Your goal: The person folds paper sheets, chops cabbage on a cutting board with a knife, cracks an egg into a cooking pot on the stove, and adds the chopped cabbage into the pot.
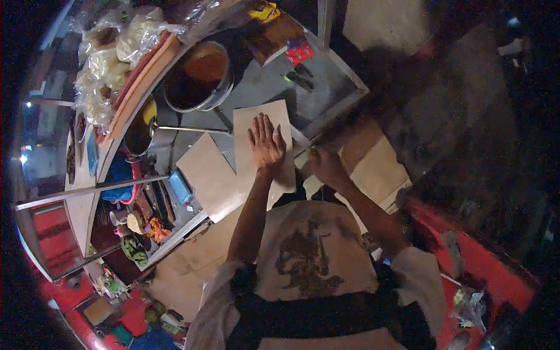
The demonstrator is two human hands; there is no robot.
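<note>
My left hand [268, 146] lies flat with its fingers stretched out, pressing on a sheet of light brown paper [245, 116] on the grey tabletop. Beside it, at an angle, is another brown sheet [204, 169], partly overlapped. Just right of the paper, past the table edge, my right hand [326, 166] is closed; it is dim and blurred, and what it grips cannot be made out. Below that hand, larger brown sheets [379, 169] lie to the right. A long metal handle [192, 129] reaches from a pot to the paper's left edge.
A big pot [199, 76] of dark liquid and a smaller pot [140, 125] stand on the left. Clear plastic bags [102, 67] fill a shelf. A red packet [300, 52] and a dark object with a green tip [300, 77] lie behind the paper. A blue packet [180, 186] sits left.
</note>
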